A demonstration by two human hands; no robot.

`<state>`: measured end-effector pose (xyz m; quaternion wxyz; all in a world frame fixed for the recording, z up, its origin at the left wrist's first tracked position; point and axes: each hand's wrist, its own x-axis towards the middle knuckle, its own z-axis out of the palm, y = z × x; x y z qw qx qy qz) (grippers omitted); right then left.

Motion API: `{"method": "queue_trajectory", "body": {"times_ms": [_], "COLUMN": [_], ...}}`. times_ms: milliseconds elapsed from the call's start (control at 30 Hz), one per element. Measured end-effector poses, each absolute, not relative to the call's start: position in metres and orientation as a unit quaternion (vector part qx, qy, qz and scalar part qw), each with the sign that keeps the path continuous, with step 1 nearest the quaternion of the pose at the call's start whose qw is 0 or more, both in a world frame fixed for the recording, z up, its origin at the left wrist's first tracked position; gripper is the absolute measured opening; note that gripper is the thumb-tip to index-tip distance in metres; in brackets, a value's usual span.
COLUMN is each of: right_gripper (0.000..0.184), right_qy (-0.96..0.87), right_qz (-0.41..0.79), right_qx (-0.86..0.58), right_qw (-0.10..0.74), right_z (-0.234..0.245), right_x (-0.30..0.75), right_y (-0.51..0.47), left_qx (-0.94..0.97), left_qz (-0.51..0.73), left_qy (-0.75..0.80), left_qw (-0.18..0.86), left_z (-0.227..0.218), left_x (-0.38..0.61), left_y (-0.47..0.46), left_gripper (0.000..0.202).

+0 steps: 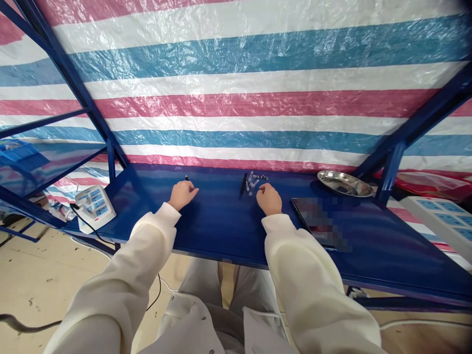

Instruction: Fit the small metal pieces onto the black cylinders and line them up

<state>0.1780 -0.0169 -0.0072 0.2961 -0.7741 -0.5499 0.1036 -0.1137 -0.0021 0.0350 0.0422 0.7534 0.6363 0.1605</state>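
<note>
My left hand (pixel 182 194) rests on the blue shelf (pixel 221 221) with its fingers curled; a small dark part (pixel 186 177) stands just beyond the fingertips. My right hand (pixel 269 198) lies further right, fingers bent and pinched at a small clear piece I cannot name. Just past it lies a cluster of small parts (pixel 254 180): a black pen-like piece (pixel 244 184), clear tubes and tiny metal bits. Both arms wear cream sleeves.
A metal dish (pixel 344 183) sits at the back right by a blue upright post (pixel 389 172). A dark tablet (pixel 319 223) lies flat right of my right hand. A white power strip (pixel 95 206) hangs off the left edge. A striped tarp forms the back wall.
</note>
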Motion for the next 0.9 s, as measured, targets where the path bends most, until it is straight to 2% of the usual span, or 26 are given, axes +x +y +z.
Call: {"method": "queue_trajectory", "body": {"times_ms": [67,200,367,600,833,900], "right_gripper": [0.030,0.028,0.029,0.030,0.026,0.025], "right_qy": [-0.557,-0.576,-0.612,-0.624,-0.627,-0.626], "right_qz": [0.108,0.118,0.108,0.103,0.106,0.106], "right_qx": [-0.776,-0.775,-0.760,-0.753,-0.744,-0.742], "right_qw": [0.275,0.233,0.193,0.184,0.207,0.214], "right_z": [-0.007,-0.010,-0.013,-0.013,-0.018,-0.019], "right_x": [0.178,0.179,0.179,0.179,0.181,0.181], "right_y": [-0.017,-0.017,-0.017,-0.018,-0.015,-0.014], "left_qx": [0.817,0.896,0.908,0.892,0.879,0.873], "left_qz": [0.183,0.162,0.091,0.080,0.128,0.128], "left_qy": [0.545,0.414,0.409,0.444,0.458,0.471], "left_qw": [0.045,0.002,0.000,-0.018,-0.022,-0.005], "left_z": [0.039,0.042,0.032,0.015,0.012,0.013], "left_x": [-0.096,-0.054,-0.005,0.022,0.014,0.007], "left_y": [-0.015,-0.031,-0.030,-0.016,-0.001,0.000], "left_gripper": [0.023,0.048,0.061,0.052,0.021,0.019]}}
